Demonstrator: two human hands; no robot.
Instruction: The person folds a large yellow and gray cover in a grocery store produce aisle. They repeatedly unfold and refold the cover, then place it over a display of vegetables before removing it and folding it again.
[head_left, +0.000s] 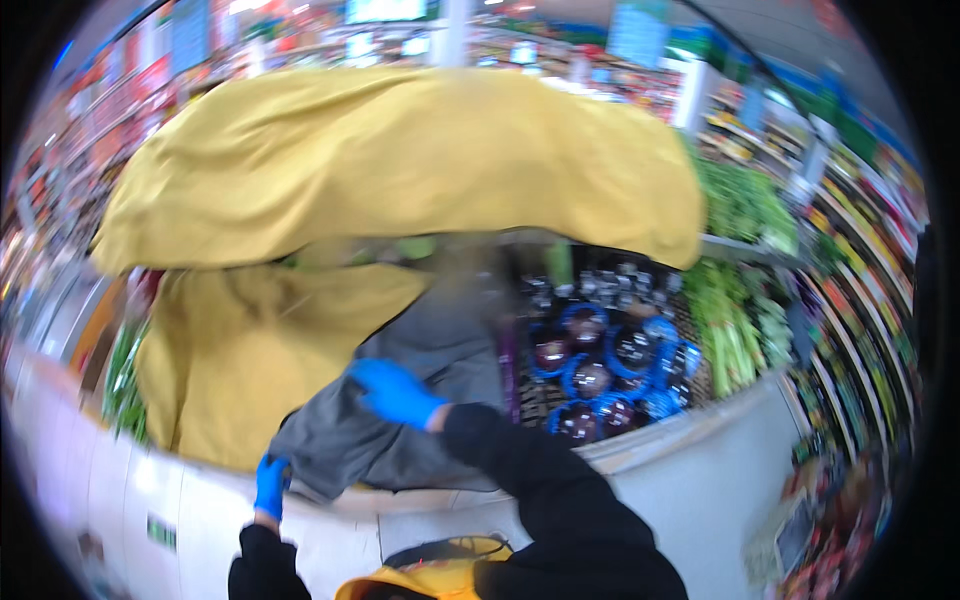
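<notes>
A dark grey cloth (439, 375) lies over the front of a produce stand, partly over a yellow cloth (225, 360). My left hand (271, 484), in a blue glove, is closed at the grey cloth's front left corner. Over the middle of that cloth is my right hand (394, 394), also gloved in blue. It is blurred, so whether its fingers grip a fold is unclear. To the right, several dark round vegetables (592, 375) with blue wrapping stay uncovered.
A second yellow cloth (420, 157) drapes the upper tier. Celery (720, 322) and leafy greens (750, 202) stand at the right; green stalks (126, 382) stick out at the left. The stand's pale front wall (697, 472) curves before me. Stocked shelves (862, 300) line the right side.
</notes>
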